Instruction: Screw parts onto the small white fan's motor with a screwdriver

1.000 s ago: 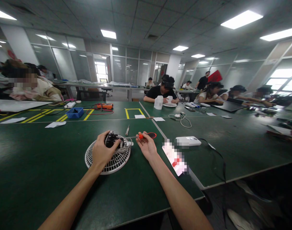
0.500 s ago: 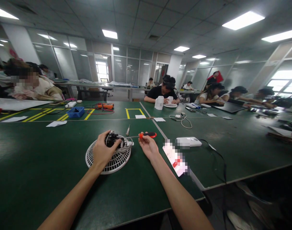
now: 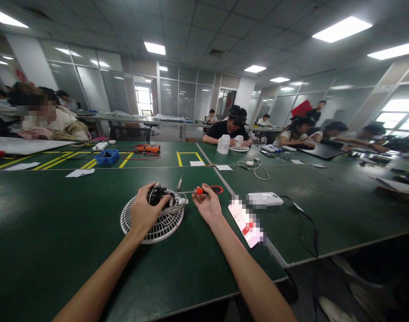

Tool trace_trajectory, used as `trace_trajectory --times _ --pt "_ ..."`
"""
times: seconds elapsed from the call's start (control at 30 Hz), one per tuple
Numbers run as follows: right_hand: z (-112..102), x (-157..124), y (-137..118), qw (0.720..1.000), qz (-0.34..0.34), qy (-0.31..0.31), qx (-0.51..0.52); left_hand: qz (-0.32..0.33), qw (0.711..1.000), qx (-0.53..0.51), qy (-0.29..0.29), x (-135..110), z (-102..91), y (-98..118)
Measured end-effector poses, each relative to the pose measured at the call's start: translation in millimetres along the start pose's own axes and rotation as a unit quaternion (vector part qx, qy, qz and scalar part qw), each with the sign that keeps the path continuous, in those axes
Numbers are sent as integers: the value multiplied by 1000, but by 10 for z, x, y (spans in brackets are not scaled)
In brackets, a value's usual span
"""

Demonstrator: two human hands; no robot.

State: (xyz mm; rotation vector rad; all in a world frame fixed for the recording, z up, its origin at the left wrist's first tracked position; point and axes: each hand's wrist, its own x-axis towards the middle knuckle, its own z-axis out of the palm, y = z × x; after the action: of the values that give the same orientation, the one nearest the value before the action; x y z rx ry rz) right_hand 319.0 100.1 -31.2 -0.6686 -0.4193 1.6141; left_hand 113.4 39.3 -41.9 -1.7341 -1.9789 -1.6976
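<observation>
A white round fan grille [image 3: 157, 226] lies flat on the green table [image 3: 57, 232], with a black motor [image 3: 156, 195] and loose wires on top of it. My left hand [image 3: 143, 212] is wrapped round the motor. My right hand [image 3: 207, 206] grips a screwdriver with a red and black handle [image 3: 209, 190]; its thin shaft points left to the motor's right side. A second small screwdriver [image 3: 179, 182] lies on the table just behind the grille.
A white box [image 3: 265, 199] with a black cable and a flat card [image 3: 246, 223] lie right of my hand. Farther back are a blue tray [image 3: 106, 157], an orange meter [image 3: 148, 148], a coiled white cable [image 3: 256, 167] and several seated people.
The screwdriver's handle has turned in my right hand's fingers while its tip stays at the motor. My left hand has kept its hold.
</observation>
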Motion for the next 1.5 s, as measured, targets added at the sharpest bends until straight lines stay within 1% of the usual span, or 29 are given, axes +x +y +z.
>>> trace_trajectory --times 0.1,0.23,0.4,0.5,0.77,0.9,1.03,1.1,1.13,1.17,1.2,1.23,1.3,1.33,1.37,1.4,1.5 --pt "13 -6 9 1000 -10 9 -21 -1 1000 4 -1 -1 4 5" --pt "32 -36 17 999 -25 -4 -30 -6 1000 3 -2 2 9 13" --pt "28 -64 26 999 -24 -16 -14 -2 1000 7 -2 1 4 32" --pt "33 -51 36 999 -25 -13 -31 1 1000 5 3 -2 1 37" --pt "30 -18 139 994 -42 48 -94 10 1000 11 -1 -2 -1 10" --pt "2 12 158 992 -52 67 -90 10 1000 11 0 -5 4 6" --pt "-32 77 94 990 -39 107 -86 8 1000 11 -3 6 -7 12" --pt "-55 110 65 986 -36 111 -119 10 1000 9 -14 21 -21 1" --pt "-66 121 57 981 -42 110 -151 14 1000 7 -21 28 -29 -11" --pt "-77 126 56 973 -55 106 -197 21 999 3 -27 35 -37 -26" --pt "-86 125 60 959 -79 100 -253 29 999 -1 -33 40 -45 -44" --pt "-96 117 69 937 -111 93 -318 37 999 -4 -38 43 -54 -63" --pt "-113 86 95 869 -195 66 -449 47 998 -10 -46 44 -78 -98" --pt "-122 68 108 835 -225 46 -500 47 998 -11 -50 43 -95 -111" --pt "-132 51 120 807 -243 37 -537 43 998 -11 -54 43 -117 -123" --pt "-143 39 128 786 -256 27 -562 37 998 -8 -60 44 -145 -134" --pt "-184 34 128 731 -269 15 -627 10 996 14 -86 66 -260 -178"
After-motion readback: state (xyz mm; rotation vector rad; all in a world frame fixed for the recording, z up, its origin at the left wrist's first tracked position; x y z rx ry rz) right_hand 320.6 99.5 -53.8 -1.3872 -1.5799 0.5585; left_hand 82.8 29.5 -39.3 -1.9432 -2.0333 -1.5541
